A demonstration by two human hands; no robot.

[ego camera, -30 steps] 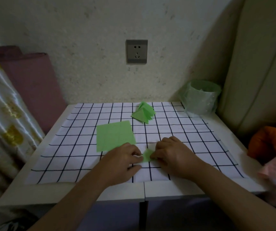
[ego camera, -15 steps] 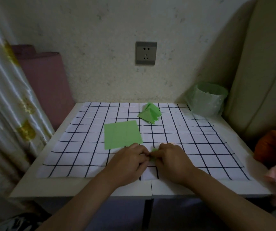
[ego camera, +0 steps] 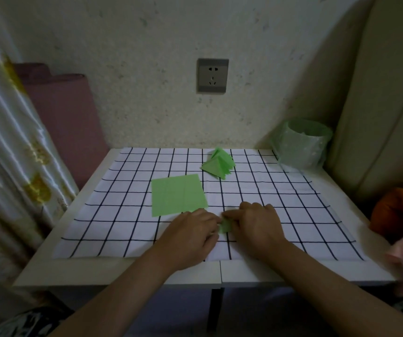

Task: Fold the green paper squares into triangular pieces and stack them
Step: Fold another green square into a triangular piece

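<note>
Green folded piece point(ego camera: 225, 226): on the checked cloth point(ego camera: 113, 229), a sliver showing between both hands.
Left hand point(ego camera: 193, 231): curled fingertips pinch its left edge.
Right hand point(ego camera: 256, 226): curled fingers pinch its right side.
Unfolded squares point(ego camera: 178, 194): just behind the left hand.

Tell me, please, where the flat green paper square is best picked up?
Probably its far right corner, from the right: the flat green paper square lies flush on the checked cloth, and the left hand crowds its near edge. Pinch that free corner.
</note>
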